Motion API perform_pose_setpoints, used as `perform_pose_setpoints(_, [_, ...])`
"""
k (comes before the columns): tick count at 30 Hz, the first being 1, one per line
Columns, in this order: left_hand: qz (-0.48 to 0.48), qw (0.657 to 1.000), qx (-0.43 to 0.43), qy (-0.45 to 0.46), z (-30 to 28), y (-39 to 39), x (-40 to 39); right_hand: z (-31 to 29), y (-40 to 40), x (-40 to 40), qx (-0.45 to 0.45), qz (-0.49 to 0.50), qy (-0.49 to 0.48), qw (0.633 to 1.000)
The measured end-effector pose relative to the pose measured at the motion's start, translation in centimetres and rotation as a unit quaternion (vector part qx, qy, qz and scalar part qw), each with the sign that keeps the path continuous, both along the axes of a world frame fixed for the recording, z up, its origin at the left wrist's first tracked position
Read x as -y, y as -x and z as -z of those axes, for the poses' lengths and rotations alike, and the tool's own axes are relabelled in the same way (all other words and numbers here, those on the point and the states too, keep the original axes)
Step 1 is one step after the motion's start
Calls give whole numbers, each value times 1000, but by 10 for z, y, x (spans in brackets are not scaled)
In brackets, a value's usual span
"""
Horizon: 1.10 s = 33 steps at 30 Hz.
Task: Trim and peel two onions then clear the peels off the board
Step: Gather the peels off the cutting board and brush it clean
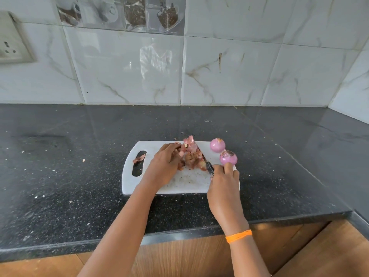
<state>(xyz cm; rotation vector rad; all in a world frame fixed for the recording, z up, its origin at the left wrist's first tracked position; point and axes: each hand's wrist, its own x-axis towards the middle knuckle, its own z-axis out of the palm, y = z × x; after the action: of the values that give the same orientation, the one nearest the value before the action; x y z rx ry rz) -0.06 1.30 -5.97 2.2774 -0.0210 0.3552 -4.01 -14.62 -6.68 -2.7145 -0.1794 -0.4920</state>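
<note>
On board (179,182): peel pile (192,156) between hands, two onions (217,145) right.

White cutting board (179,182) with pinkish-brown peels (192,156), two purple-pink onions (217,145) (228,158), black speckled tabletop (79,176), white tiles (229,72) veined grey and gold like marble, orange wristband (238,235), brown wood-grain cabinet (299,248).

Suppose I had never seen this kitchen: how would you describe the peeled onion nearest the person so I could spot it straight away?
Start at the white cutting board on the dark speckled counter. Two peeled pink onions sit at its right end; the nearer onion lies just beyond the right hand, which holds a knife. The farther onion sits nearer the wall, clear of both hands.
</note>
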Motion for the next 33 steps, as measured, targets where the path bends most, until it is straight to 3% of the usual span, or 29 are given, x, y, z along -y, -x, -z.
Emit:
perform_pose_setpoints(6, [-22, 1000, 15, 12, -2, 0, -1, 0, 3, -17, -13, -52, -19, 998])
perform_pose_setpoints(15, [-77, 997, 13, 10, -3, -2, -6, 2, -9, -3, -21, -12, 0, 1000])
perform_pose_setpoints(19, [-76, 997, 19, 27, -4, -1, -6, 1, -8, -9, -30, -41, -32, 998])
perform_pose_setpoints(23, [-90, 995, 31, 35, -5, -2, -7, -4, -18, -7, -13, -4, -50, 999])
perform_pose_setpoints(28, [-124, 989, 49, 59, -6, -1, -12, -10, -31, -1, -66, 47, 11, 997])
perform_pose_setpoints(33, [-189, 973, 91, 97, -5, -1, -21, -28, -32, -17, -12, 9, 58, 998])
